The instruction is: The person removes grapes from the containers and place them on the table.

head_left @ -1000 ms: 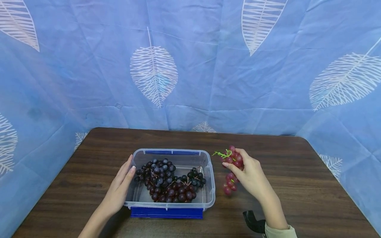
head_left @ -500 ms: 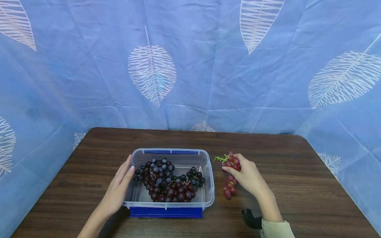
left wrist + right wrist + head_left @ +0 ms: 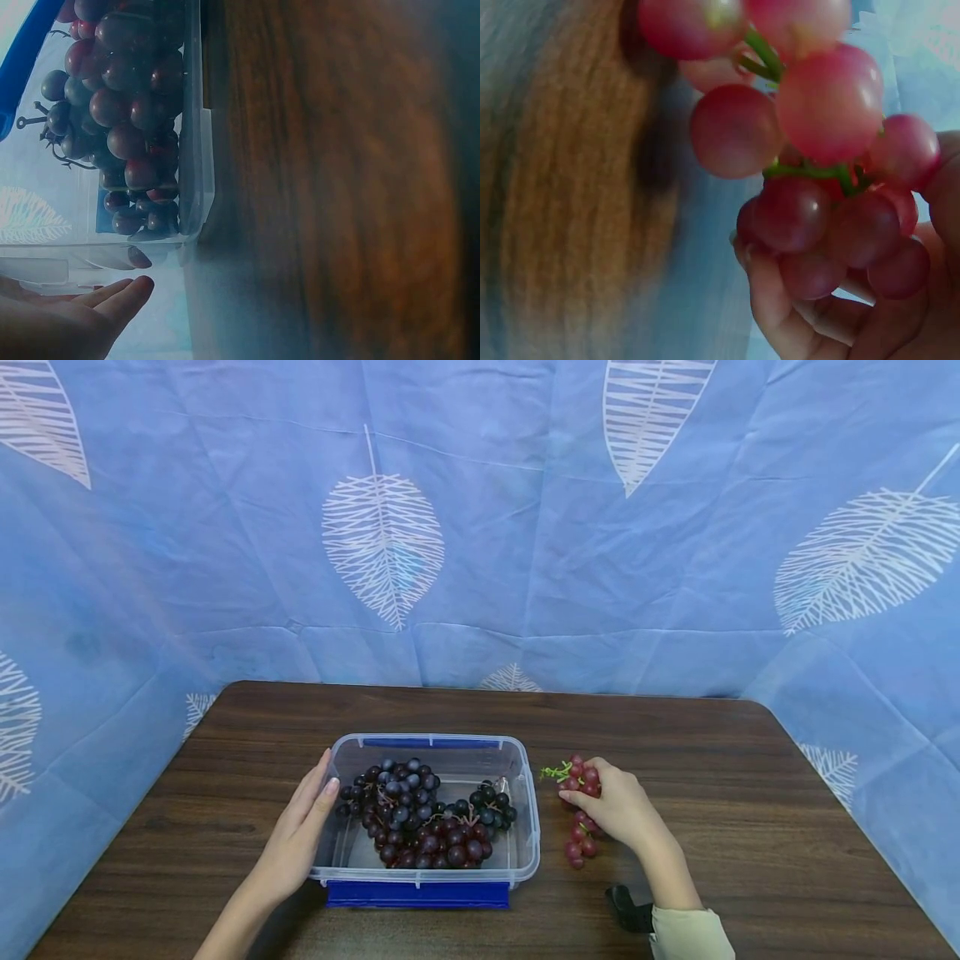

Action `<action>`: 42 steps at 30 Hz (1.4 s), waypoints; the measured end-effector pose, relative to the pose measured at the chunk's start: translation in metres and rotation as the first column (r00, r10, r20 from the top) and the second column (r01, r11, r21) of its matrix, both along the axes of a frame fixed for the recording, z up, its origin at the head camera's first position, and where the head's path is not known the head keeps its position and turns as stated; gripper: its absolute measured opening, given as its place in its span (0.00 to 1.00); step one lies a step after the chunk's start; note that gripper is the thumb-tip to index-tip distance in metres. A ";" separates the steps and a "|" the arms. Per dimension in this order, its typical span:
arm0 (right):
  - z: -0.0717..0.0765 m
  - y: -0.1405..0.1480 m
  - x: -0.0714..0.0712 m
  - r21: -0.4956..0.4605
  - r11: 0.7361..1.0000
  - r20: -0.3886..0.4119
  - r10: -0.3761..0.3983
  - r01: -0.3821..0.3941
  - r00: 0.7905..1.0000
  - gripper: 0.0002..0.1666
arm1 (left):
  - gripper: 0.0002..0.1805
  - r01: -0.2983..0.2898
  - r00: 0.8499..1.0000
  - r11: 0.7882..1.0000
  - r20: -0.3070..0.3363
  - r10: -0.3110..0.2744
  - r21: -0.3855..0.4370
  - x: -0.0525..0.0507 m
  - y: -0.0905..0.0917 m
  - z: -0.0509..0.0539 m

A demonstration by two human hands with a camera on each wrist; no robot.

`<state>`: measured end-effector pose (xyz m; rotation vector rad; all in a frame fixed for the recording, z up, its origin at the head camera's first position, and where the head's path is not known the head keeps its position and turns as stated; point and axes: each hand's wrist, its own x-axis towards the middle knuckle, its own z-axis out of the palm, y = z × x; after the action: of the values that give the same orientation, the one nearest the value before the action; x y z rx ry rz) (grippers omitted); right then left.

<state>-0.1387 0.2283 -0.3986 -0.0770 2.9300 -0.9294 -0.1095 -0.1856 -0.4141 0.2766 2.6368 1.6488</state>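
Observation:
A clear plastic container (image 3: 534, 827) with blue clips stands on the table without a lid over it. Inside lie bunches of dark purple and black grapes (image 3: 401, 802), seen through the wall as dark grapes (image 3: 124, 142) in the left wrist view. My left hand (image 3: 295, 837) rests along the container's left side, fingers straight. To the right of the container, my right hand (image 3: 621, 806) holds a bunch of red grapes (image 3: 582, 846) by its upper part, low over the table. Its green stem points left. In the right wrist view, fingers curl round the red grapes (image 3: 791, 214).
The dark wooden table (image 3: 750, 810) carries the container. A black curved object (image 3: 628, 910) sits at the right wrist, by the light sleeve (image 3: 692, 933). Behind the table hangs a blue cloth (image 3: 480, 543) with white leaf prints.
My right hand has come down and slightly nearer with the red grapes, toward the table. The left hand and the container keep their places; the head view shifted slightly.

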 end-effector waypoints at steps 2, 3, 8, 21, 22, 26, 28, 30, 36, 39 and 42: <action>-0.002 0.000 -0.001 0.016 1.000 -0.009 -0.014 0.014 1.000 0.26 | 0.37 -0.001 1.000 1.000 -0.001 0.001 0.001 0.000 0.000 0.000; -0.002 0.000 -0.001 0.022 1.000 -0.014 -0.021 0.021 1.000 0.26 | 0.37 -0.002 1.000 1.000 -0.002 0.002 0.000 0.000 0.000 0.000; -0.006 0.000 -0.004 0.058 0.997 -0.044 -0.054 0.056 0.998 0.29 | 0.37 -0.006 1.000 1.000 -0.001 0.006 0.000 0.000 0.000 -0.001; -0.013 -0.010 -0.007 0.092 0.978 -0.133 -0.175 0.188 0.976 0.35 | 0.37 -0.013 1.000 1.000 -0.003 0.013 -0.007 -0.001 0.000 -0.002; -0.013 -0.011 -0.007 0.096 0.974 -0.137 -0.190 0.203 0.972 0.35 | 0.37 -0.014 1.000 1.000 -0.002 0.014 -0.008 -0.001 0.000 -0.002; -0.014 -0.013 -0.008 0.104 0.964 -0.137 -0.231 0.246 0.963 0.36 | 0.37 -0.017 1.000 1.000 0.002 0.017 -0.013 -0.001 0.001 -0.001; -0.015 -0.013 -0.009 0.099 0.963 -0.125 -0.239 0.251 0.963 0.37 | 0.37 -0.017 1.000 1.000 0.003 0.017 -0.016 -0.001 0.001 -0.001; -0.015 -0.013 -0.009 0.093 0.964 -0.110 -0.240 0.251 0.964 0.37 | 0.37 -0.017 1.000 1.000 0.002 0.018 -0.018 -0.001 0.001 -0.001; -0.016 -0.012 -0.008 0.078 0.971 -0.060 -0.223 0.227 0.973 0.37 | 0.37 -0.016 1.000 1.000 -0.001 0.016 -0.020 -0.001 0.000 -0.001; -0.014 -0.012 -0.008 0.073 0.975 -0.035 -0.208 0.210 0.977 0.38 | 0.37 -0.015 1.000 1.000 -0.002 0.015 -0.017 -0.001 0.000 -0.001; -0.011 -0.012 -0.007 0.082 0.980 -0.016 -0.178 0.179 0.984 0.41 | 0.37 -0.012 1.000 1.000 -0.004 0.012 -0.011 -0.001 0.000 -0.001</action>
<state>-0.1455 0.2164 -0.4095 0.1897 3.0188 -0.8267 -0.1104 -0.1851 -0.4149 0.2640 2.6554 1.6379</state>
